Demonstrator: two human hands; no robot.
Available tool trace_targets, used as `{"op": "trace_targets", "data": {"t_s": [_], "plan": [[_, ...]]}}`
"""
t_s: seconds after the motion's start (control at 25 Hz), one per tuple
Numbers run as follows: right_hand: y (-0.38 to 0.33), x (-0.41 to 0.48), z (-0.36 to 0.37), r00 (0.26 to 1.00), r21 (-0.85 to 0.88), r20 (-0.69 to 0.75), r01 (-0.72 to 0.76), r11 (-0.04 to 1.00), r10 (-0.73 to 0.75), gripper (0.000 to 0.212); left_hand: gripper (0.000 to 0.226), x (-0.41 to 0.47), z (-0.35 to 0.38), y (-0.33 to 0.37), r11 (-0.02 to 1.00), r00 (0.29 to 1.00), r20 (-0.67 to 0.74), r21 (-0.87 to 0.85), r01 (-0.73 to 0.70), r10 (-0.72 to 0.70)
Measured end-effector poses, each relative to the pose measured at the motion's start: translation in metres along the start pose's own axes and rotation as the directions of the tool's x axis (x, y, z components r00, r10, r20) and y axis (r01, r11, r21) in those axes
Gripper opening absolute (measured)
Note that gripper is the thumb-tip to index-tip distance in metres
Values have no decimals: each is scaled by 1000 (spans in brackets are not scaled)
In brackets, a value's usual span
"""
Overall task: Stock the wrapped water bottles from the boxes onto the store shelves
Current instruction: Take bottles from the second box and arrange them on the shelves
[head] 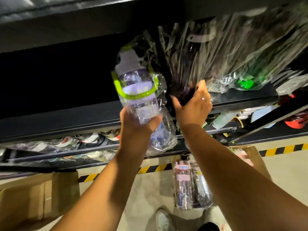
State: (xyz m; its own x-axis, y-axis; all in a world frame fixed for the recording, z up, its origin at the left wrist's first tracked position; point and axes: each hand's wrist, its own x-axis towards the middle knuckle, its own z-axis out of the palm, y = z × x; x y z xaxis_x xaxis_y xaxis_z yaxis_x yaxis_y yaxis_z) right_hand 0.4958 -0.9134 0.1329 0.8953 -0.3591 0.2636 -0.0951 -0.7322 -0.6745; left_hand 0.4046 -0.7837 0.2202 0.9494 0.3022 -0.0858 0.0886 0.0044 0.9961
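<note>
My left hand point(138, 125) grips the lower body of a clear purple water bottle point(133, 80) with a lime-green handle, sealed in crinkly plastic wrap and raised upright in front of the dark top shelf point(66, 114). My right hand point(191, 104) holds the bottom of a dark wrapped bottle point(200, 55), blurred, tilted up onto the same shelf. More wrapped bottles, one with a green part point(245, 83), stand on the shelf to the right. Two wrapped bottles point(190, 182) lie on the floor below.
An open cardboard box point(33, 194) sits on the floor at lower left, another box point(250, 157) at right. Lower shelves point(66, 144) hold assorted goods. Yellow-black tape point(283, 149) marks the floor. The left part of the top shelf is dark. My shoe point(164, 220) shows below.
</note>
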Motion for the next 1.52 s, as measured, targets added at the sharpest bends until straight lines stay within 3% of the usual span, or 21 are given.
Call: {"op": "trace_targets", "data": {"t_s": [0.16, 0.36, 0.44, 0.64, 0.72, 0.8, 0.84, 0.96, 1.16, 1.32, 1.52], "plan": [[1, -1, 2, 999, -64, -23, 23, 998, -25, 100, 42, 18, 9, 3, 990, 989, -72, 65, -123, 128], [4, -2, 6, 998, -75, -42, 47, 996, -51, 101, 62, 58, 21, -12, 994, 944, -314, 33, -100, 105], [6, 0, 8, 997, -87, -53, 52, 995, -57, 102, 64, 65, 25, -25, 970, 922, -327, 188, -151, 207], [6, 1, 7, 997, -81, -52, 46, 996, -50, 106, 71, 69, 23, -52, 908, 902, -250, 323, -266, 353], [7, 0, 6, 996, -80, -46, 70, 994, -74, 106, 80, 63, 17, -56, 903, 913, -297, 403, -146, 280], [10, -2, 4, 995, -81, -27, 93, 992, -96, 106, 106, 49, 12, -61, 718, 914, -309, 696, 29, 263], [11, -3, 4, 995, -85, -19, 101, 991, -103, 106, 109, 44, 10, -65, 645, 923, -297, 761, 75, 243], [16, -5, 4, 992, -85, -18, 125, 988, -127, 105, 88, 50, 8, -67, 664, 932, -322, 735, 136, 166], [15, -5, 2, 987, -98, 1, 159, 982, -160, 104, 69, 78, 19, -58, 609, 932, -328, 775, 170, 157], [16, -5, 5, 985, -146, 7, 171, 974, -171, 99, 72, 89, 22, -59, 499, 952, -269, 851, 165, 145], [15, -3, 6, 989, -174, 37, 145, 974, -141, 97, 78, 85, 21, -62, 481, 957, -220, 871, 105, 189]]}}
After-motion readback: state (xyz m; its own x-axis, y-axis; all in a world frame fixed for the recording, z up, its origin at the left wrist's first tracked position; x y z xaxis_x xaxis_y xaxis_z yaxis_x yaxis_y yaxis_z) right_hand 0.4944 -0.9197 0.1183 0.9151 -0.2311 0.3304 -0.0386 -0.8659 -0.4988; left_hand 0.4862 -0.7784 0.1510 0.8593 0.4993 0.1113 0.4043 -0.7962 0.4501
